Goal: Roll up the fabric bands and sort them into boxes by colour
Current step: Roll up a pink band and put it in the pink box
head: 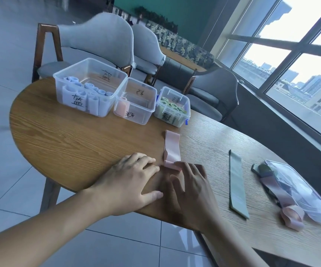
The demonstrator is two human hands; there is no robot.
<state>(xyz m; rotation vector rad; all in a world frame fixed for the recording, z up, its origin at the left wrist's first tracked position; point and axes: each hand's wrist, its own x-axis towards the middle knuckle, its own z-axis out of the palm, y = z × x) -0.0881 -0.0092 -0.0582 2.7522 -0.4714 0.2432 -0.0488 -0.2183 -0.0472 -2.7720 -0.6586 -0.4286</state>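
Note:
A pink fabric band (172,146) lies stretched on the wooden table (74,139), its near end turned into a small roll. My left hand (131,180) and my right hand (189,186) lie side by side on the table, fingertips touching that rolled end. Three clear boxes stand at the far side: a large one with blue rolls (89,86), a middle one with one pink roll (136,101), and a small one with green rolls (172,106). A flat green band (237,183) lies to the right.
A clear plastic bag (298,191) with loose bands, one pink loop (292,216) spilling out, sits at the right edge. Grey chairs (98,41) stand behind the table. A window runs along the right. The table's curved edge is just below my hands.

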